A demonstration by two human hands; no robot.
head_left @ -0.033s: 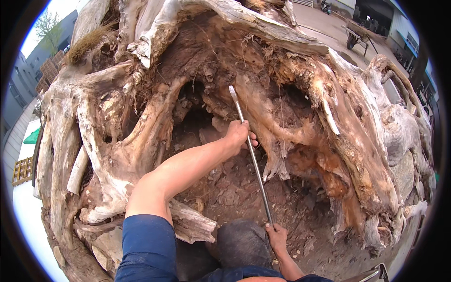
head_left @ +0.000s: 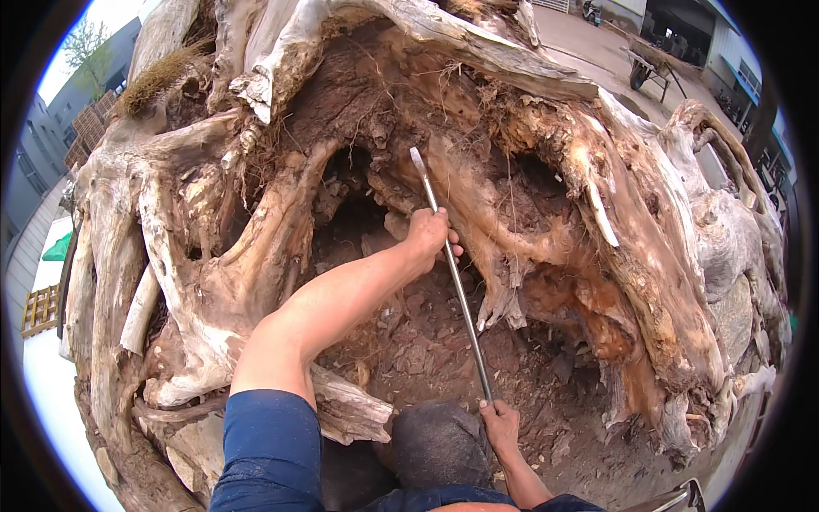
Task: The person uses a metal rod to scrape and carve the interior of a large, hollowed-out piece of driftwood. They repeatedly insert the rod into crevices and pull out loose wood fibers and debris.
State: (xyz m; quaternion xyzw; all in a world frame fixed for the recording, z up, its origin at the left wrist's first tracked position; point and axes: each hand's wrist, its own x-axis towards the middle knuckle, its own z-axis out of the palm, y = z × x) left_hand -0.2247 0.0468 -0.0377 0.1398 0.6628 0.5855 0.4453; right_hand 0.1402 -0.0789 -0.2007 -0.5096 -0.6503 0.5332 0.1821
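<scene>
A long metal pry bar (head_left: 465, 299) slants across the middle of the head view, its flattened tip up at the red-brown inner wood of a big tree root stump (head_left: 281, 205). My left hand (head_left: 431, 232) is closed around the upper part of the bar, with that arm stretched forward. Lower down, my right hand (head_left: 500, 422) grips the bar near its bottom end. Whether the tip touches the wood or stays just short of it, I cannot tell. Dark hollows and hanging root fibres lie around the tip.
Thick pale roots arch over and down both sides of me. A broken root end (head_left: 350, 408) juts out beside my left arm. Loose chips and soil (head_left: 546, 427) cover the ground below. Far off stand a wheeled cart (head_left: 650, 72) and a yellow pallet (head_left: 41, 311).
The pry bar has slid slightly up and to the left, and both hands have shifted a little with it. My grip on it looks the same.
</scene>
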